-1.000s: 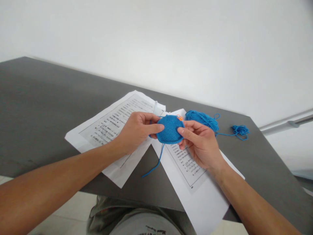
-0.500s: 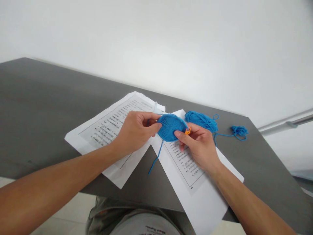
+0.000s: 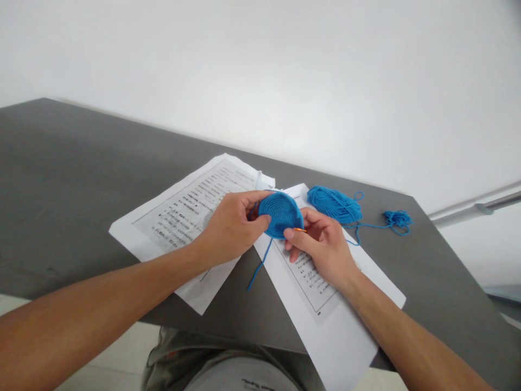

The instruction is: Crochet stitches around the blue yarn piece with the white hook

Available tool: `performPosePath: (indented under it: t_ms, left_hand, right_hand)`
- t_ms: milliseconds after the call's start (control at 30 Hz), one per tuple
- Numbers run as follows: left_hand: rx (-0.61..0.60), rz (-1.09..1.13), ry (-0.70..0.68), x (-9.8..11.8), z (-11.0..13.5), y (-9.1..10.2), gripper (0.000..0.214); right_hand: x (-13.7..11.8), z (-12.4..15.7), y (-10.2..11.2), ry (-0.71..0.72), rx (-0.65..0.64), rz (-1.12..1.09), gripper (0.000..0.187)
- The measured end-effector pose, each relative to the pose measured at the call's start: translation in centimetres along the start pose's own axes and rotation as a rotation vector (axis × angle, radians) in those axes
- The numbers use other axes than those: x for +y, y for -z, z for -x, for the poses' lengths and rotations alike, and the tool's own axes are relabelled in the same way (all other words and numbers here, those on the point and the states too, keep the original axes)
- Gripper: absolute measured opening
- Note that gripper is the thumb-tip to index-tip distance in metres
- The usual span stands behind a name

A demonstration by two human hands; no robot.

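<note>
Between my hands is a round blue crochet piece (image 3: 280, 213), worked in a spiral, its right rim curling up. My left hand (image 3: 238, 220) pinches its left edge, thumb on the face and fingers behind. At the lower right edge my right hand (image 3: 321, 239) grips it between thumb and fingers. A small orange stitch marker (image 3: 300, 230) shows beside my right thumb, partly hidden. Below the piece a blue yarn tail (image 3: 260, 265) hangs down. Behind my right hand lies a blue yarn skein (image 3: 334, 203).
Two printed sheets, a left sheet (image 3: 163, 217) and a right sheet (image 3: 325, 331), lie on the grey table (image 3: 101, 163). Right of the skein sits a small yarn bundle (image 3: 398, 219), joined by a strand. A pale slim tool (image 3: 259, 178) rests on the left sheet. A white wall stands behind.
The crochet piece has tilted and shifted slightly left, its right rim now raised. My right hand has moved left and a little down; the orange marker has turned and shows less.
</note>
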State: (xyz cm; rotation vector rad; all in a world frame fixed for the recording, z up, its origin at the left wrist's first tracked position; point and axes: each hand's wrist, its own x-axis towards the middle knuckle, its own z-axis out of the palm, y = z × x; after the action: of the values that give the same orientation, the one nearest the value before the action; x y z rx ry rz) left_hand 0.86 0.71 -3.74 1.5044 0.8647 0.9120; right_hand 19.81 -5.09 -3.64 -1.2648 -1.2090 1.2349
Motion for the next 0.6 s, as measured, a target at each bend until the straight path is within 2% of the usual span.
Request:
performPosePath:
  t_ms: [167,367,600]
  left_hand:
    - [-0.036,0.017,-0.029,-0.1,0.2,-0.2,0.036]
    - [-0.049,0.119,0.095,0.1,0.0,-0.7,0.056]
    - [-0.065,0.118,0.109,-0.1,0.1,-0.7,0.046]
  right_hand:
    - [0.5,0.0,-0.1,-0.015,0.039,-0.039,0.046]
    - [1.2,-0.3,-0.3,-0.021,0.059,-0.145,0.048]
    - [1.4,-0.3,-0.3,-0.073,0.011,-0.189,0.049]
